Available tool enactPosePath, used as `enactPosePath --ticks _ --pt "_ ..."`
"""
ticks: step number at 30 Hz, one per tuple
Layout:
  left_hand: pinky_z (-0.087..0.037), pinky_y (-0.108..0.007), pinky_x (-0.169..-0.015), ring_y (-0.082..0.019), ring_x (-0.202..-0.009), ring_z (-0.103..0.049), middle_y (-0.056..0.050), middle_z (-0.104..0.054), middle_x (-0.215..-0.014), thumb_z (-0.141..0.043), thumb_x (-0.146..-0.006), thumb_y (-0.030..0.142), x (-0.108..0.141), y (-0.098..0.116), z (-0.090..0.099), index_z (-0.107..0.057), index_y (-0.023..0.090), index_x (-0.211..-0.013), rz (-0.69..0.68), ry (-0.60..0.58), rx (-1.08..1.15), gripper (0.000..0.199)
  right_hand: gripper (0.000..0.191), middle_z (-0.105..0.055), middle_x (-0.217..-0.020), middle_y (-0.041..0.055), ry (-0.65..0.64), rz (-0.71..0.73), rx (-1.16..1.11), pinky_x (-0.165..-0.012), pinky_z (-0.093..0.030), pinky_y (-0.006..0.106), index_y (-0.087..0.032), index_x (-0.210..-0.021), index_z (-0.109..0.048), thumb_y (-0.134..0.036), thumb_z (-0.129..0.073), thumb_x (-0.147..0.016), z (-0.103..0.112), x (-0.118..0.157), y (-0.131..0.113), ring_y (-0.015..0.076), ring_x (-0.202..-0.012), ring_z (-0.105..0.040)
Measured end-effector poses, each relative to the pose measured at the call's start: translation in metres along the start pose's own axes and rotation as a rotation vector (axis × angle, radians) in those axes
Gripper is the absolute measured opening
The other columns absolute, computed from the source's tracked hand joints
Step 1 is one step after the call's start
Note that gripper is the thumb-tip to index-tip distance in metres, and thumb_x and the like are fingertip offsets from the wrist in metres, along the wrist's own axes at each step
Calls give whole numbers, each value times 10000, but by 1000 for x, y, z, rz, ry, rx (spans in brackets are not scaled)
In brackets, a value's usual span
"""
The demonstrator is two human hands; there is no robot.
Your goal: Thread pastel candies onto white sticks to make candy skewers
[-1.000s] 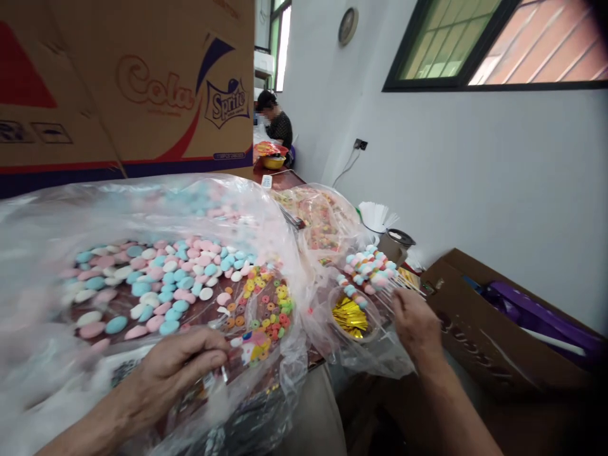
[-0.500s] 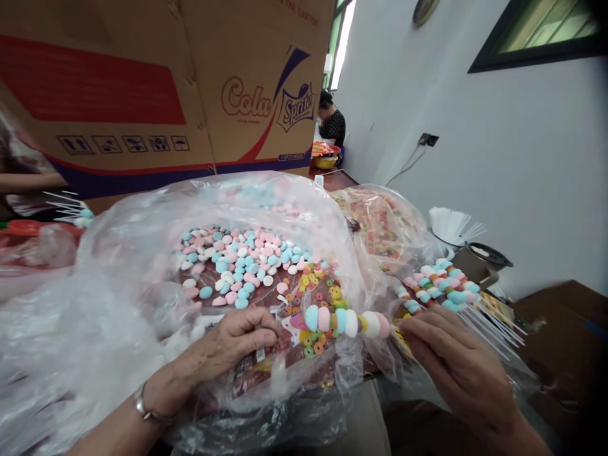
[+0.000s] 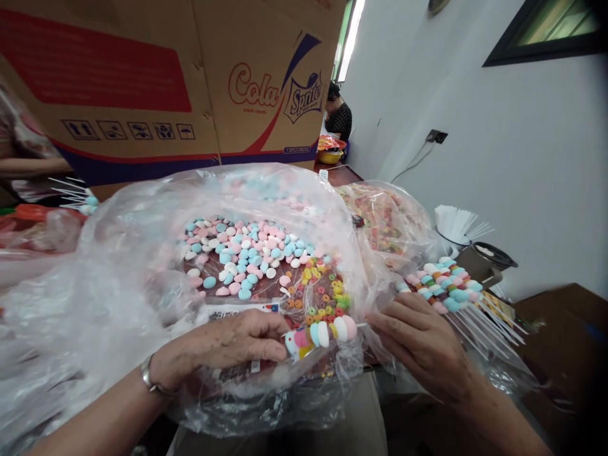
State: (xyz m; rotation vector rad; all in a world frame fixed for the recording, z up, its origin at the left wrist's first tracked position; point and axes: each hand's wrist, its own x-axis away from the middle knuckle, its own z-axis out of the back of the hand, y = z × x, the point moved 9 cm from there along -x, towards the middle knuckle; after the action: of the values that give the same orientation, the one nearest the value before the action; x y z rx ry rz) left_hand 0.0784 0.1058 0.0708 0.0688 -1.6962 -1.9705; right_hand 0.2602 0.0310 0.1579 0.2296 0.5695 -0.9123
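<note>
1. Now shifted left toward the left hand (image 3: 223, 348): candy skewer (image 3: 325, 332), over the near edge of the clear plastic bag (image 3: 118, 285).
2. Pinched at both ends, right hand (image 3: 418, 342) gripping the stick.
3. Farther right: pile of finished skewers (image 3: 446, 285).

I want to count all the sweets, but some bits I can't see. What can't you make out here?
- Head view: the stick inside the candy skewer is hidden by the sweets.
- The left hand fingers cover the skewer's near end.
- The right hand hides the other end.
- The marshmallows at the back are blurred by the plastic bag.
</note>
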Motion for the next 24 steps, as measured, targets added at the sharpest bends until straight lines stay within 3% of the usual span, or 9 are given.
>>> enactPosePath --ticks 3,7,11,14,21,24 --pt "-364 -226 -565 -130 -644 -484 28 -563 -735 -629 -865 336 -1 5 -6 -632 186 -879 31 -34 53 150 208 -651 -747 35 -54 -4 -43 -696 -394 337 -199 -937 -676 -191 -479 -1002 -8 -8 -1 183 -722 -508" --pt "-367 -216 -518 -122 -610 -480 32 -562 -753 -680 -829 357 -9 -5 -15 -640 186 -945 106 -47 183 211 243 -598 -702 15 -178 7 -139 -662 -349 314 -197 -836 -642 -142 -461 -988 -29 -18 -7 170 -692 -487" --pt "-347 -221 -564 -134 -686 -490 22 -596 -796 -749 -761 315 -20 -14 -12 -668 175 -911 35 32 180 220 261 -586 -700 12 -242 3 -161 -670 -331 314 -200 -761 -603 -121 -460 -964 -47 -24 -10 172 -699 -486" --pt "-348 -239 -597 -143 -694 -497 22 -607 -807 -766 -747 347 -21 -19 -12 -665 174 -955 2 48 221 289 261 -584 -687 11 -214 -1 -177 -664 -324 311 -199 -743 -598 -136 -471 -963 -48 -26 -8 170 -685 -481" --pt "-365 -266 -685 -183 -798 -511 -6 -617 -909 -702 -857 401 -10 -1 -11 -646 208 -1076 -167 190 -165 298 267 -596 -690 6 -321 55 -239 -652 -334 299 -196 -722 -604 -123 -463 -938 -65 -28 -20 158 -671 -499" --pt "-397 -281 -736 -201 -857 -534 -29 -631 -1014 -671 -894 411 -9 6 -13 -582 228 -1217 -252 209 -228 382 264 -619 -706 8 -311 -12 -281 -664 -361 291 -188 -732 -608 -121 -461 -940 -74 -28 -20 155 -674 -514"
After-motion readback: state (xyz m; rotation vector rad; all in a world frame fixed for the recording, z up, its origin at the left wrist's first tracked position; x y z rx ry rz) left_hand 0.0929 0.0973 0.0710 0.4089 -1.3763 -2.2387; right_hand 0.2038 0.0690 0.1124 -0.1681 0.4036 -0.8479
